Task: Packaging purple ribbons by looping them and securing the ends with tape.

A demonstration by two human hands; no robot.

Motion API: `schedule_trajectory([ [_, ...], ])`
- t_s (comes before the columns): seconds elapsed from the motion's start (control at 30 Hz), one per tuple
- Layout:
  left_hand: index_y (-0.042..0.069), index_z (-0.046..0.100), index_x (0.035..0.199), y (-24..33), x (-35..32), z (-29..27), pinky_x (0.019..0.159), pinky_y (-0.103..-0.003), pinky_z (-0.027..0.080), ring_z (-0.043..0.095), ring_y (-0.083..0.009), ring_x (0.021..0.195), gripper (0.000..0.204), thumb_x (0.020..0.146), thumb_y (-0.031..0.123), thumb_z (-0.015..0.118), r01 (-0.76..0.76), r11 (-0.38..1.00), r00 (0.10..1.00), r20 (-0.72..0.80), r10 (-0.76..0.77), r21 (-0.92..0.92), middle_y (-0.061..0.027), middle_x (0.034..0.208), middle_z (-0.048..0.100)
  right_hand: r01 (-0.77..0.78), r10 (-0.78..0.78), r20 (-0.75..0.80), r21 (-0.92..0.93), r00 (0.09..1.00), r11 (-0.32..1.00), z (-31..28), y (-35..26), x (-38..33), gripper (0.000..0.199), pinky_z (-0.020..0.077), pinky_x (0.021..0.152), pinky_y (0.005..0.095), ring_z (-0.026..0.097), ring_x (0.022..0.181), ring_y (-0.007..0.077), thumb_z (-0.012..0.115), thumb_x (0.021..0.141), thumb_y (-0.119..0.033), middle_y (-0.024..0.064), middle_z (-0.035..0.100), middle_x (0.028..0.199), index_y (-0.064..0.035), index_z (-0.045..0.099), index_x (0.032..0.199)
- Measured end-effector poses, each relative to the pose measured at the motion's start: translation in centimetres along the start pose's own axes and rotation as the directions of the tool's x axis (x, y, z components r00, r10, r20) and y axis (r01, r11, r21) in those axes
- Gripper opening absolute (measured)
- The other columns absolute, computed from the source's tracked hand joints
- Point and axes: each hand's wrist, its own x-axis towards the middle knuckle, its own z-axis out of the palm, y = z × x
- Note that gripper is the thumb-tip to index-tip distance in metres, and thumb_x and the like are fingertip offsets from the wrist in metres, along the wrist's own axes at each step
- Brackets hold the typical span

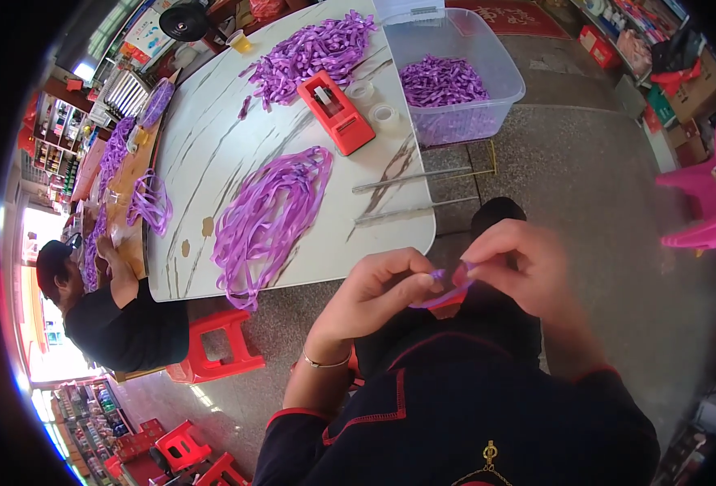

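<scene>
A short strip of glossy purple ribbon (pixel 443 293) is being pinched between the left hand (pixel 374 296) and the right hand (pixel 520 271), off the near edge of the white marble-patterned worktop (pixel 204 154) and above the person's dark-clothed lap. The left hand is being kept closed, its thumb and forefinger pressed onto one end of the strip; the right hand is likewise being curled shut, its fingertips nipping the other end. A thin metal bracelet (pixel 325 362) is being worn on the left wrist.

A large loose pile of long purple ribbon strips (pixel 269 219) is lying near the near edge of the worktop. Towards the middle, a red plastic tape dispenser (pixel 335 112) is being flanked on its right by two small rolls of clear tape (pixel 374 104). Another heap of purple ribbon pieces (pixel 313 53) is spread along the far edge. A clear plastic tub (pixel 487 61) holding more purple pieces is sitting at the far right corner, partly overhanging. At the left edge, another person in dark clothing (pixel 119 324) is being seated beside a red plastic stool (pixel 216 344).
</scene>
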Motion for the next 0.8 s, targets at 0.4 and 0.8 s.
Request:
schedule_trajectory([
  [0.4, -0.002, 0.054, 0.08, -0.3, 0.5, 0.2, 0.054, -0.02, 0.036, 0.044, -0.0052, 0.061, 0.014, 0.087, 0.009, 0.052, -0.084, 0.971, 0.996, 0.05, 0.075, 0.226, -0.0009, 0.067, 0.051, 0.086, -0.085, 0.073, -0.016, 0.994, 0.996, 0.4, 0.8, 0.4, 0.015, 0.0474, 0.062, 0.0252, 0.062, 0.072, 0.0177, 0.068, 0.067, 0.005, 0.0082, 0.063, 0.077, -0.0032, 0.061, 0.077],
  [0.8, -0.002, 0.056, 0.078, 0.8, 0.7, 0.7, 0.05, -0.022, 0.036, 0.043, -0.0057, 0.057, 0.009, 0.084, 0.005, 0.055, -0.071, 0.953, 0.997, 0.002, 0.073, 0.294, -0.0018, 0.063, 0.051, 0.147, -0.138, 0.062, -0.172, 0.988, 0.974, 0.7, 0.5, 0.3, 0.014, 0.0475, 0.062, 0.0256, 0.062, 0.071, 0.0179, 0.069, 0.067, 0.003, 0.0065, 0.064, 0.077, -0.0052, 0.063, 0.077],
])
